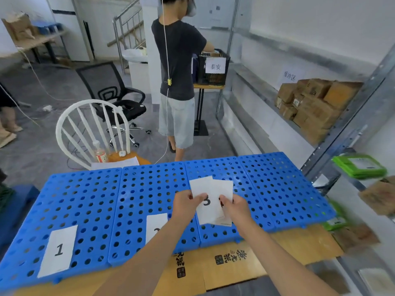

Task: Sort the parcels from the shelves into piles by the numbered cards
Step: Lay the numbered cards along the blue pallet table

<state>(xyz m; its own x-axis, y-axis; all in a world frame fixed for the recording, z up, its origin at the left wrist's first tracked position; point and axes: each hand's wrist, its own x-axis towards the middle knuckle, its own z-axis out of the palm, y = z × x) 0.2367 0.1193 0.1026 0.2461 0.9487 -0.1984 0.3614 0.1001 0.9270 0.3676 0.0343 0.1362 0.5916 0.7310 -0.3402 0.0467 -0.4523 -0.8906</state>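
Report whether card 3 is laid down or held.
Held: left hand pinches card 3; right hand pinches a second card overlapping it.

Both hands [210, 205] pinch cards [210, 197], "3" card front, above blue perforated mat [136, 189].

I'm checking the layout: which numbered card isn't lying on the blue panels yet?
Card 3: the left hand and right hand pinch it, with a second card, above the panels. Card 1 and the half-hidden middle card lie flat.
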